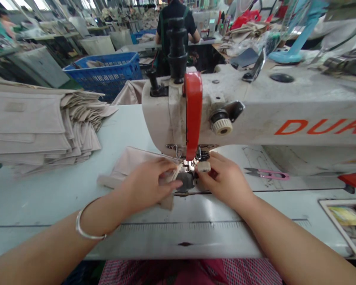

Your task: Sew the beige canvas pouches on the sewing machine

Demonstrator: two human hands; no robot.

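A beige fabric piece (129, 163) lies folded on the table at the left of the sewing machine's needle area. My left hand (150, 183) grips its right edge, the fingers over the cloth and the thumb stretched toward the needle plate (185, 182). On the other side of the presser foot (188, 165), my right hand (227, 178) has its fingers curled close together by a small pale block (203, 166). What those fingertips hold, if anything, is hidden. The white sewing machine (169, 111) stands over both hands.
Pink-handled thread snips (273, 174) lie right of my right hand. A tall stack of beige fabric pieces (26, 122) sits at the left. Behind the table are a blue crate (106, 73) and a seated person (176, 27). A ruler strip (184, 226) runs along the front.
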